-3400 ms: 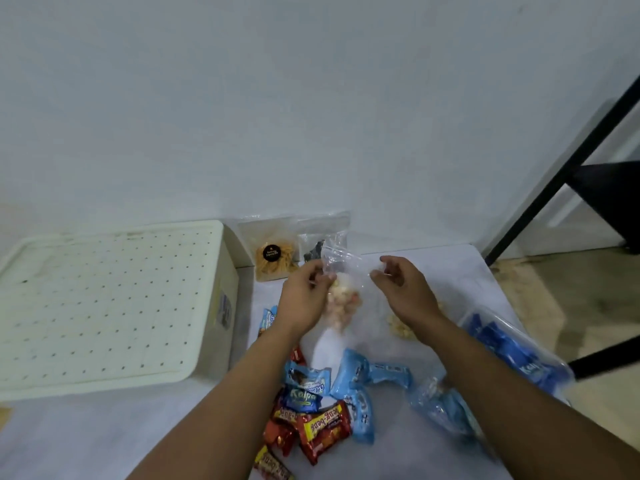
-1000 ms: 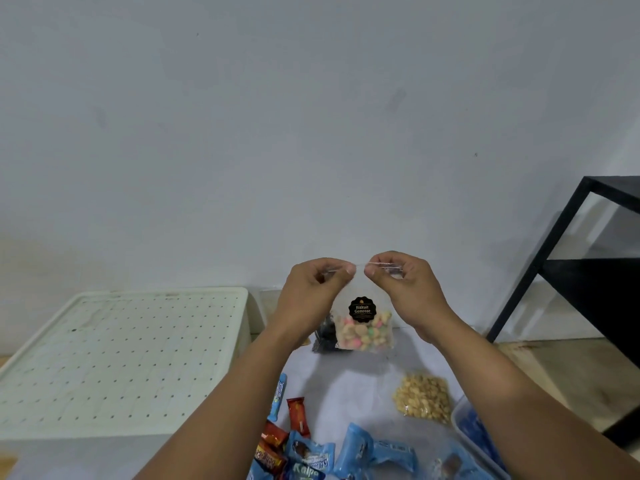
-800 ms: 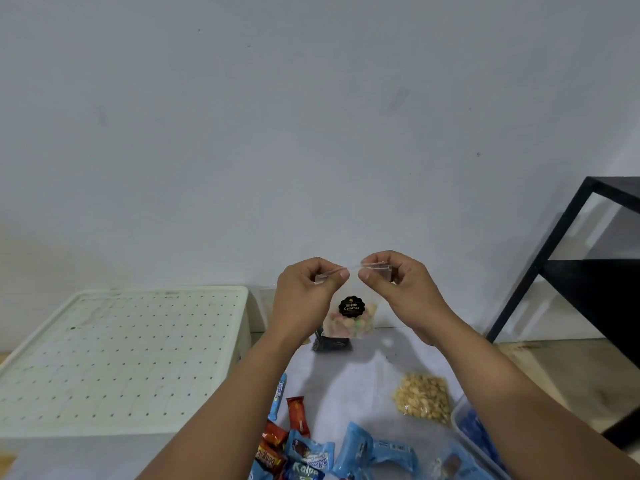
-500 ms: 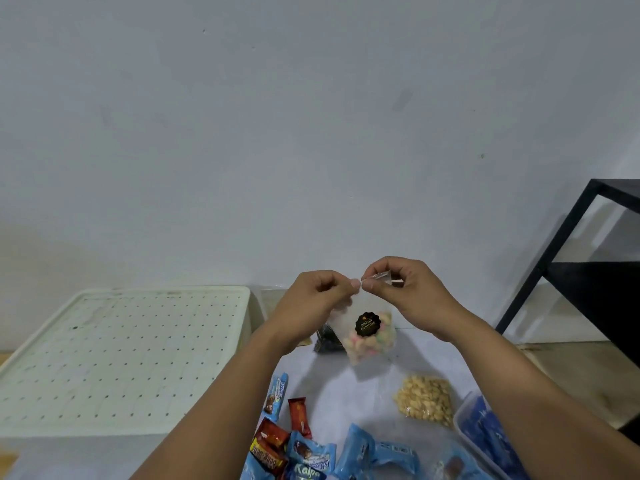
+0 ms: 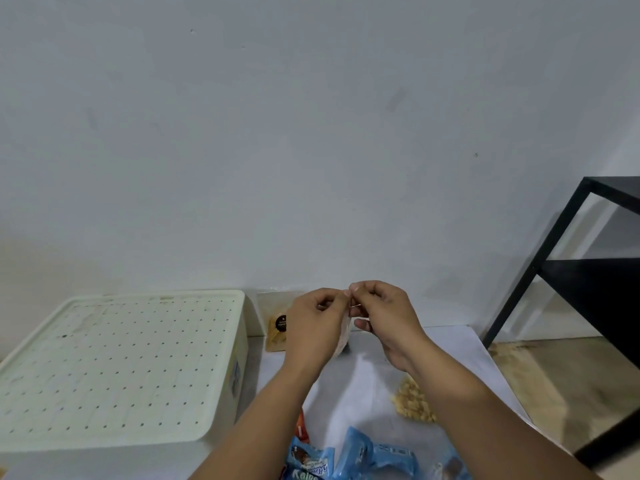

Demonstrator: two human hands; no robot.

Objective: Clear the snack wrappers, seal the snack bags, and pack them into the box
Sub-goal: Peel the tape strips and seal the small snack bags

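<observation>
I hold a small clear snack bag (image 5: 343, 336) in the air above the white table. My left hand (image 5: 317, 327) and my right hand (image 5: 384, 315) meet at its top edge and pinch it between thumbs and fingers. Most of the bag is hidden behind my left hand; only a pale strip shows between the hands. The cream box (image 5: 117, 368) with its dotted lid shut stands at the left. Another clear bag with yellow snacks and a black label (image 5: 277, 329) leans against the wall beside the box.
A clear bag of pale nuts (image 5: 414, 403) lies on the white table (image 5: 363, 379) under my right forearm. Blue wrapped snacks (image 5: 360, 457) and a red one (image 5: 302, 426) lie at the near edge. A black metal shelf (image 5: 568, 268) stands at the right.
My hands have drawn together along the bag's top edge and dropped a little lower. The bag has turned edge-on, so its black label and coloured snacks no longer show.
</observation>
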